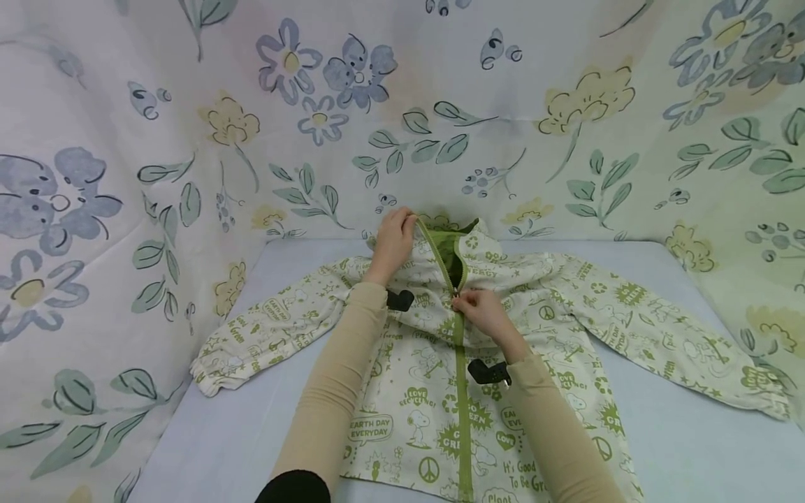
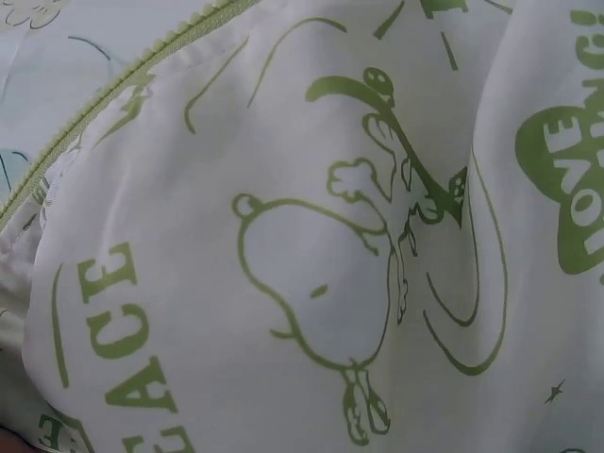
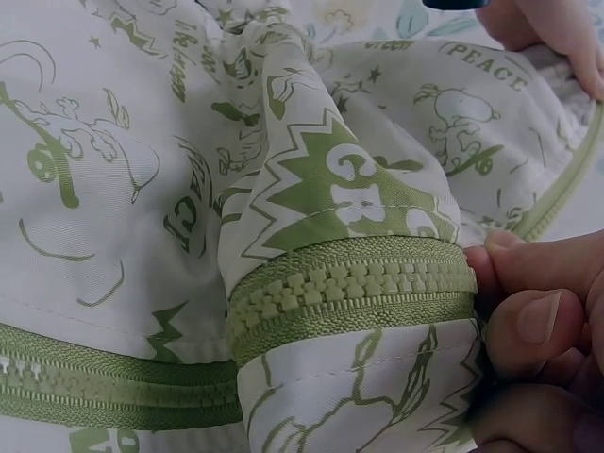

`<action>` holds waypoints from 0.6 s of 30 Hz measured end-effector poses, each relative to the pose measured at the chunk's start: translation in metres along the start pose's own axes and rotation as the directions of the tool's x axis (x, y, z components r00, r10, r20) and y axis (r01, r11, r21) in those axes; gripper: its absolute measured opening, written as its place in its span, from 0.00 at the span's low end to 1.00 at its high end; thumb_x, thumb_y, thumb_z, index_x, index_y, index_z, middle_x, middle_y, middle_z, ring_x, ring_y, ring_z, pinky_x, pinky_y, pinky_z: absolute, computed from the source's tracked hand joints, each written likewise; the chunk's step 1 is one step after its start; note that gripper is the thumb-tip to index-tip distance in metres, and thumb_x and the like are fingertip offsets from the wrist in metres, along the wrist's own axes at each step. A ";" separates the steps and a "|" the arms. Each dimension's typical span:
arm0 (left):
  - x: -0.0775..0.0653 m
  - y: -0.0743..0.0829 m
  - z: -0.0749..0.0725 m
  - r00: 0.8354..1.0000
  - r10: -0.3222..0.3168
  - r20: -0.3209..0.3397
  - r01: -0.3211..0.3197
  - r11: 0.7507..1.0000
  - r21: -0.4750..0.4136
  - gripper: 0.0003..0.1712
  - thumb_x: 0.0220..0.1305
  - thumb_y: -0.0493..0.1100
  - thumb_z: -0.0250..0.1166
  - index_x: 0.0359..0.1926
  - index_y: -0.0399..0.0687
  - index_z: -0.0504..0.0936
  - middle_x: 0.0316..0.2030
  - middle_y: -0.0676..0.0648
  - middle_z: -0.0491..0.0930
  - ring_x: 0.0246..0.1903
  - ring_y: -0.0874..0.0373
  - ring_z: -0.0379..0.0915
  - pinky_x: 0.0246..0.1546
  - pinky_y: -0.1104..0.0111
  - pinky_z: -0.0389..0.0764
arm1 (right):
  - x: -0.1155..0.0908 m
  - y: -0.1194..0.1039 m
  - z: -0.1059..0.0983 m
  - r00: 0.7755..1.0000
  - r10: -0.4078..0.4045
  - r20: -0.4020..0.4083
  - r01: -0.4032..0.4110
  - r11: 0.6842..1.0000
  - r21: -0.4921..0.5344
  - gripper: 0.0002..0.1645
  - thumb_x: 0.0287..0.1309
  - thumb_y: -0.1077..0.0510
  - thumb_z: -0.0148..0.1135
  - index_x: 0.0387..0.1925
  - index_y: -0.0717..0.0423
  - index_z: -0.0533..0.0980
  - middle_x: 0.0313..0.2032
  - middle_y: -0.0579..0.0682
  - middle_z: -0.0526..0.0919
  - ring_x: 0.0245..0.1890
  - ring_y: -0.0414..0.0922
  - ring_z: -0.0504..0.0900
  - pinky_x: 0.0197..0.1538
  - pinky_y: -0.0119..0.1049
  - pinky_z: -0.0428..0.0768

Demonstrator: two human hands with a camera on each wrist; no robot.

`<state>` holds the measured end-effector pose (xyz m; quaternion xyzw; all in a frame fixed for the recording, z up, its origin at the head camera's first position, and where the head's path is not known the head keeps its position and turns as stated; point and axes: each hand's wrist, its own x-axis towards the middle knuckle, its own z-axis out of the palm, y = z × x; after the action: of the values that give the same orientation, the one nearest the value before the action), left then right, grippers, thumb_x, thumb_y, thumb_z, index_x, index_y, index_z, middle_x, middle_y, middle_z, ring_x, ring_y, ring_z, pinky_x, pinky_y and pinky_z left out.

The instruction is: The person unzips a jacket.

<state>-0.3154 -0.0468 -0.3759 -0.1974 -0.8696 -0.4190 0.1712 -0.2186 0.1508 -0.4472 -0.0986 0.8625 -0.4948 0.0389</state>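
Note:
A white hooded jacket (image 1: 418,391) with green cartoon print lies front up, sleeves spread to both sides. Its green zipper (image 1: 462,412) is closed from the hem to the chest and parted above, where a green lining (image 1: 448,248) shows. My left hand (image 1: 395,241) pinches the free zipper edge near the collar. At the zipper slider (image 1: 455,292), my right hand (image 1: 484,312) pinches the pull, which its fingers mostly cover. The right wrist view shows the closed zipper teeth (image 3: 359,281) bunched in a fold beside the right fingers (image 3: 538,321). Printed jacket fabric (image 2: 311,255) fills the left wrist view.
The jacket lies on a white table (image 1: 251,412). Floral cloth (image 1: 402,112) hangs behind and along the sides. Black wrist cameras (image 1: 487,372) are strapped to both forearms. A round black object (image 1: 294,487) shows at the bottom edge.

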 end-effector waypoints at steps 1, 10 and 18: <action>0.000 0.000 0.000 1.000 0.001 0.000 -0.001 1.000 0.001 0.15 0.73 0.46 0.43 0.42 0.43 0.73 0.33 0.47 0.68 0.33 0.54 0.61 0.32 0.65 0.68 | 0.000 0.000 0.000 1.000 0.001 -0.003 -0.001 1.000 0.006 0.14 0.65 0.57 0.55 0.33 0.63 0.81 0.16 0.49 0.73 0.11 0.40 0.57 0.16 0.31 0.59; 0.001 -0.002 -0.002 0.999 0.006 -0.040 -0.007 1.000 -0.008 0.14 0.73 0.46 0.45 0.41 0.42 0.74 0.34 0.46 0.70 0.33 0.54 0.63 0.32 0.64 0.68 | -0.004 -0.003 0.000 1.000 0.005 -0.017 -0.005 1.000 0.015 0.14 0.64 0.57 0.55 0.35 0.64 0.82 0.25 0.51 0.80 0.13 0.40 0.59 0.17 0.32 0.60; 0.003 -0.004 -0.003 0.998 0.016 -0.061 -0.016 1.000 -0.010 0.14 0.73 0.45 0.45 0.41 0.42 0.74 0.34 0.45 0.69 0.32 0.53 0.62 0.32 0.64 0.67 | -0.006 -0.003 0.000 1.000 -0.004 -0.020 0.005 0.999 0.034 0.15 0.64 0.57 0.56 0.34 0.65 0.82 0.23 0.51 0.79 0.13 0.40 0.59 0.17 0.32 0.60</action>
<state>-0.3194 -0.0512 -0.3755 -0.1924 -0.8601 -0.4281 0.2000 -0.2119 0.1508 -0.4445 -0.0949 0.8541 -0.5105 0.0307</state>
